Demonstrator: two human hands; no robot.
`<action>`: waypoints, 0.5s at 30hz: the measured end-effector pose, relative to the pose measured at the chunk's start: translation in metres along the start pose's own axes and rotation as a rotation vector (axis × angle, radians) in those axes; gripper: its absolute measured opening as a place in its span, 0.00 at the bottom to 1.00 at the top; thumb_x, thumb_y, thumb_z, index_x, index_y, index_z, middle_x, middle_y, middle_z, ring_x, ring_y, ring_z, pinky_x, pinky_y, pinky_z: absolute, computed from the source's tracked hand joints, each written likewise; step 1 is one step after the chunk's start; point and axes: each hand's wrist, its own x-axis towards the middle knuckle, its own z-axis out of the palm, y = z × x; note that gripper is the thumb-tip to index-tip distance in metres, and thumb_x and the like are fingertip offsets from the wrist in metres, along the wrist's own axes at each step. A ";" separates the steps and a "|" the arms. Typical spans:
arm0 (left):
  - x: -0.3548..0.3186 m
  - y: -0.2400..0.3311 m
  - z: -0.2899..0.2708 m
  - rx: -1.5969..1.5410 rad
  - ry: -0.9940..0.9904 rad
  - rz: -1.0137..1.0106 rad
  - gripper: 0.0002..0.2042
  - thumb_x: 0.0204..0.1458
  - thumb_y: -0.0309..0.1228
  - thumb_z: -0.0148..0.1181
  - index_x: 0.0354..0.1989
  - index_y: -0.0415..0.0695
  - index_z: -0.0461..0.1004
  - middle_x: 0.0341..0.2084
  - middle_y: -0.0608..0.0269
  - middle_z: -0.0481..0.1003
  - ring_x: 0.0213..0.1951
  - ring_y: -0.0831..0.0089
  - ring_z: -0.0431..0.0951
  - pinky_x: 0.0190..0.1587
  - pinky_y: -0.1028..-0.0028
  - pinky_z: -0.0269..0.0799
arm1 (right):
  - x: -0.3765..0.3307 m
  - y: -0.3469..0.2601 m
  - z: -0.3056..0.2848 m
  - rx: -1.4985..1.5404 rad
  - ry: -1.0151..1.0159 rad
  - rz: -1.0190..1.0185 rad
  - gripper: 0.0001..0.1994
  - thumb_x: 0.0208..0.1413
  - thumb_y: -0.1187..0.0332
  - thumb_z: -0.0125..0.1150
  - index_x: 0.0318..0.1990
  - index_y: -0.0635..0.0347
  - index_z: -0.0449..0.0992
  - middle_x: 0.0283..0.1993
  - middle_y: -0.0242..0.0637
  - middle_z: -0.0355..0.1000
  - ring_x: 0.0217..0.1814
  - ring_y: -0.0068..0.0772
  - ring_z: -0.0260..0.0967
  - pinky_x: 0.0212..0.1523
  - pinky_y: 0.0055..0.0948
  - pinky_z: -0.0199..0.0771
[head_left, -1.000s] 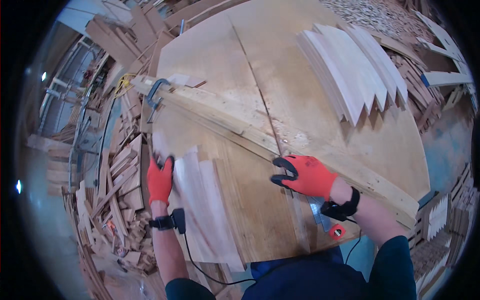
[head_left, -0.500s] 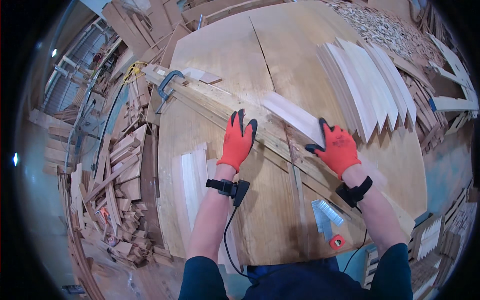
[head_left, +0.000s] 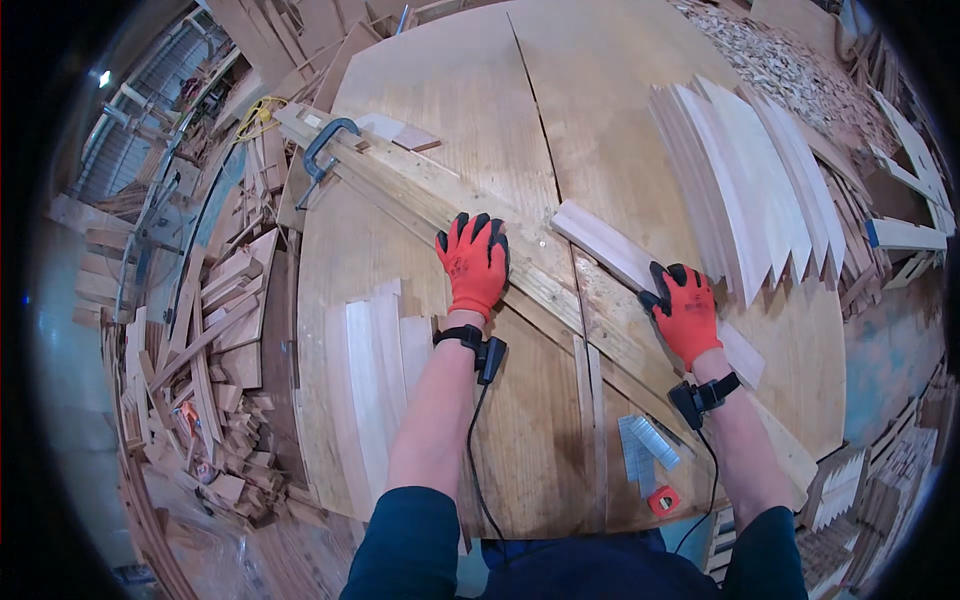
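Note:
My left hand (head_left: pixel 473 262), in a red and black glove, lies flat with fingers spread on a long wooden rail (head_left: pixel 420 195) that runs diagonally over the plywood worktop (head_left: pixel 450 90). My right hand (head_left: pixel 685 312), gloved the same, presses on a pale wooden slat (head_left: pixel 610 245) lying along the far side of the rail. Both wrists carry a small black device on a strap. A blue bar clamp (head_left: pixel 322 150) pins the rail's far left end to the worktop.
A fan of pale tapered slats (head_left: pixel 745 175) lies at the upper right. Several short boards (head_left: pixel 375 375) are stacked left of my left forearm. Strips of staples (head_left: pixel 645 450) and a small red object (head_left: pixel 663 499) sit near the front edge. Wood offcuts (head_left: pixel 200 340) cover the floor at left.
My left hand left the boards at the left and now rests on the rail. My right hand moved from the rail onto a pale slat that now lies beside it.

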 end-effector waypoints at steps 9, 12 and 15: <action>0.000 0.000 0.006 -0.098 0.126 0.032 0.17 0.57 0.38 0.54 0.54 0.53 0.78 0.57 0.64 0.73 0.66 0.56 0.62 0.71 0.46 0.40 | 0.014 0.001 0.009 0.054 0.083 0.027 0.20 0.53 0.60 0.67 0.55 0.44 0.80 0.61 0.43 0.67 0.65 0.51 0.60 0.65 0.48 0.61; 0.000 -0.003 0.006 -0.086 0.118 0.023 0.17 0.57 0.37 0.54 0.54 0.53 0.78 0.58 0.64 0.73 0.66 0.56 0.62 0.70 0.45 0.40 | 0.010 0.004 0.005 0.142 0.022 -0.045 0.18 0.54 0.61 0.66 0.54 0.44 0.80 0.62 0.41 0.68 0.65 0.49 0.61 0.64 0.47 0.63; 0.001 -0.006 0.005 -0.077 0.109 0.029 0.17 0.57 0.37 0.54 0.54 0.53 0.77 0.58 0.64 0.73 0.67 0.56 0.62 0.70 0.45 0.40 | 0.011 0.000 0.002 0.147 -0.013 -0.021 0.19 0.54 0.61 0.66 0.55 0.43 0.79 0.62 0.40 0.69 0.65 0.47 0.62 0.64 0.46 0.63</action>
